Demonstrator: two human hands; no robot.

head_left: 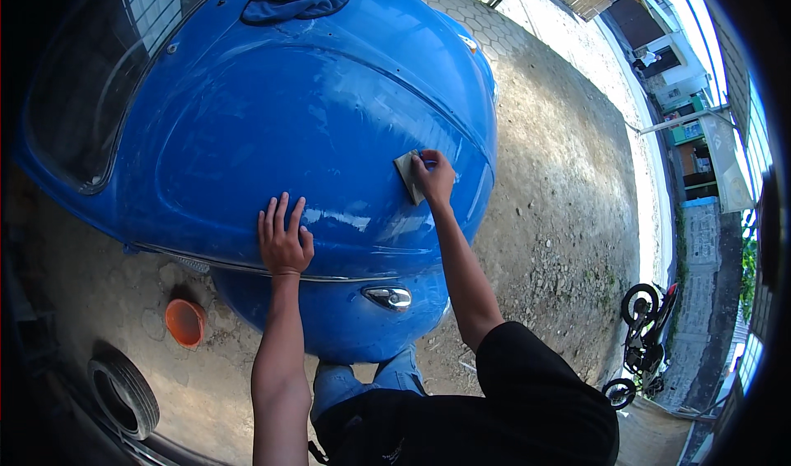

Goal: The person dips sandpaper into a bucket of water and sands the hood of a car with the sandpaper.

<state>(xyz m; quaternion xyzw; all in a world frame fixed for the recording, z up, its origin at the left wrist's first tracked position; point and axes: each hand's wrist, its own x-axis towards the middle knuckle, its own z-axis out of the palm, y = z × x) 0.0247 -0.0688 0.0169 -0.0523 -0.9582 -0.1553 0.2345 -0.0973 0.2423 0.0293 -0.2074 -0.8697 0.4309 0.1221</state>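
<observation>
Before me is the rounded hood of a blue car [239, 128], its paint scuffed and dull in patches, with a few pale streaks. My left hand [284, 239] lies flat on the hood near its closer edge, fingers spread, holding nothing. Further right, toward the nose of the car, my right hand [437, 176] pinches a greyish-beige piece of sandpaper [408, 176] against the paint. The underside of the sandpaper is hidden. A chrome-rimmed lamp [387, 298] sits on the fender below my hands.
A dark blue cloth [297, 3] rests at the hood's far side. The windshield [86, 95] is at left. On the ground stand an orange bucket [185, 323] and a tire [124, 392]. A motorcycle [647, 346] is parked at right, near a low wall [699, 256].
</observation>
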